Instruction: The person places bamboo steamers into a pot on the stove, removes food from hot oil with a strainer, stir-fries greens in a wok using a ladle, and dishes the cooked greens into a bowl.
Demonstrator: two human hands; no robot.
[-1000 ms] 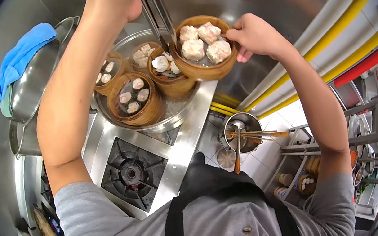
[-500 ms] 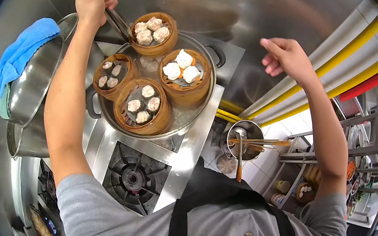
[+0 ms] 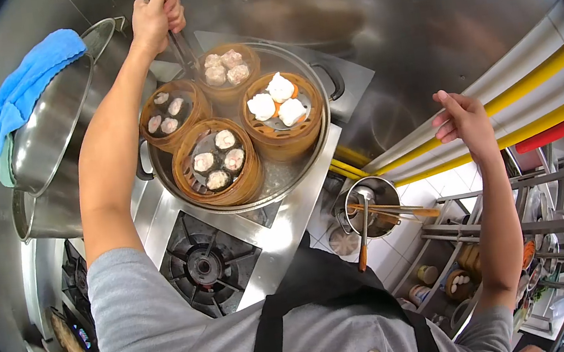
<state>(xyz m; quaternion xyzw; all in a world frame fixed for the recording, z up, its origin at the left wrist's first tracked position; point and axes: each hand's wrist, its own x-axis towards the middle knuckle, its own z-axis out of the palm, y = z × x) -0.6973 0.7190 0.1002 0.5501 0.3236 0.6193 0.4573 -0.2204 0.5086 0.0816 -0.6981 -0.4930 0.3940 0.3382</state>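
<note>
My left hand (image 3: 158, 19) is wrapped round metal tongs (image 3: 181, 50), whose lower end meets the rim of the back bamboo steamer (image 3: 234, 97). That steamer holds several pale dumplings. Beside it in the wide round pan (image 3: 285, 188) stand a steamer with white buns (image 3: 284, 151), a front one with dark-edged dumplings (image 3: 252, 180) and a smaller one at the left (image 3: 198, 108). Off to the right, away from the pan, my right hand (image 3: 463, 122) hangs in the air with fingers apart and nothing in it.
A gas burner (image 3: 205, 264) lies in front of the pan. Large pots with a blue cloth (image 3: 34, 80) stand left. Right are a metal pot (image 3: 388, 194) with long-handled utensils, yellow bars (image 3: 543, 102) and shelving (image 3: 503, 231).
The steamer of pale dumplings has moved left, away from my right hand, and down into the pan's back. My right hand has let go of it and moved right and down.
</note>
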